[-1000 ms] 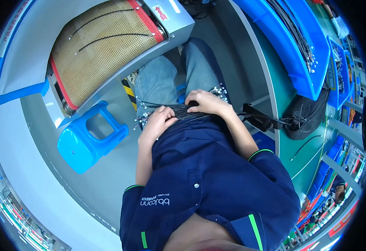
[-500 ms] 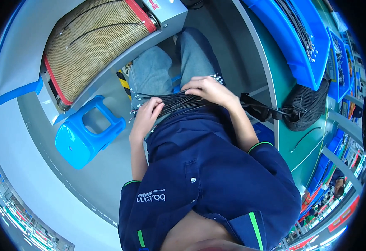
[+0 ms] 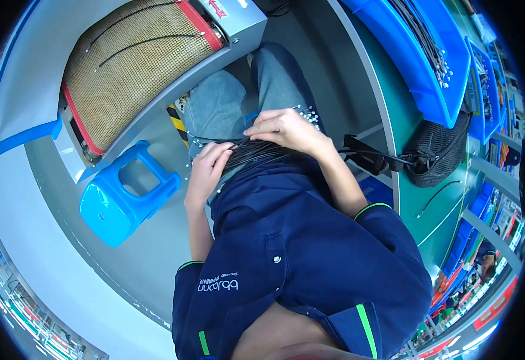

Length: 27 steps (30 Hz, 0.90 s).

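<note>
A loose bundle of black cables (image 3: 256, 155) was held across the person's lap, with white connectors (image 3: 310, 117) spread at its right end. Strands near the bundle's left part were pinched by the fingers of the left hand (image 3: 205, 171); its upper edge was gripped by the bent fingers of the right hand (image 3: 289, 129), though which strands were caught could not be told. The bundle had apparently been gathered but not evened, and no tie could be seen around it, so the handling was judged to be only partway done. Two single cables (image 3: 148, 43) were laid on the mesh belt (image 3: 121, 90), another cable (image 3: 437, 199) was left on the green surface (image 3: 415, 231), and more were stored in the blue bin (image 3: 421, 96).
</note>
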Motion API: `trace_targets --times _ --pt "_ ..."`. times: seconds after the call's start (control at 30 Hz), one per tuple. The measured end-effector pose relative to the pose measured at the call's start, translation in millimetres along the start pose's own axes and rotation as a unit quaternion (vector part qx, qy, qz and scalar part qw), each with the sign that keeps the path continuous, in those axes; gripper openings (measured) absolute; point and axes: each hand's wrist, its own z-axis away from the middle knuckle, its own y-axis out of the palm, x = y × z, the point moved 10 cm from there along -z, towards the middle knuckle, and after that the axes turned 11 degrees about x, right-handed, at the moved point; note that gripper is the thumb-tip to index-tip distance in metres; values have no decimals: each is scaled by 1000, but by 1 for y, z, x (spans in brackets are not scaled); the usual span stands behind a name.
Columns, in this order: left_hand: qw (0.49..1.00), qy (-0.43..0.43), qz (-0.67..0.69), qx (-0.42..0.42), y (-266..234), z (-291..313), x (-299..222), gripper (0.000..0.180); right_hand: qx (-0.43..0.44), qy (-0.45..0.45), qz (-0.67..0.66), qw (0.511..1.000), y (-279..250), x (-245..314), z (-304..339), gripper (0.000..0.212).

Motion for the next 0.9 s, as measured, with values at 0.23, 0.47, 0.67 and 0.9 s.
trace_targets --times 0.23,0.47,0.67,0.9 --pt "986 -49 160 -22 -12 -3 10 14 -40 -8 -3 999 -5 6 -2 17" --pt "993 -31 92 -65 -21 -3 -8 13 -51 -67 78 993 1 28 -12 16" --pt "997 -4 6 -74 -32 5 -18 14 -78 -96 82 989 -4 32 -15 15" --pt "997 33 -61 19 -30 -3 -45 12 -78 -162 158 971 2 61 -20 16"
